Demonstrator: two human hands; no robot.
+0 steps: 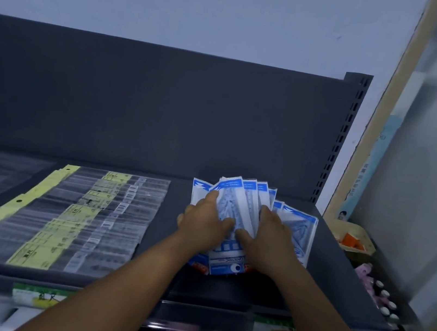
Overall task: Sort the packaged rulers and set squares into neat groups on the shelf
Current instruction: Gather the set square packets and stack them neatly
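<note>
My left hand: my left hand (207, 220) lay on top of the blue and white plastic packets of set squares (244, 212). My fingers were bent a little over the packets and my thumb pushed in from the side.

My right hand: my right hand (269, 235) lay on the same fan of packets, just beside my left hand. Its fingers were spread out and pressed down. I think both hands were squeezing the fan into one pile.

Where the packets were: they were spread like a fan on the right part of the dark grey metal shelf (336, 284), near its back wall.

Other group: the long clear ruler packs with yellow paper labels (69, 216) lay in rows on the left part of the shelf, apart from the blue packets.

How they would feel: I think the packets were light and thin, and a bit bendy. The shiny wrap looked slippery, so they could slide off each other.

Where to hold: I would push on the two long sides of the fan, then hold the pile by its edges.

What was left: the blue packets were not yet a neat pile.
</note>
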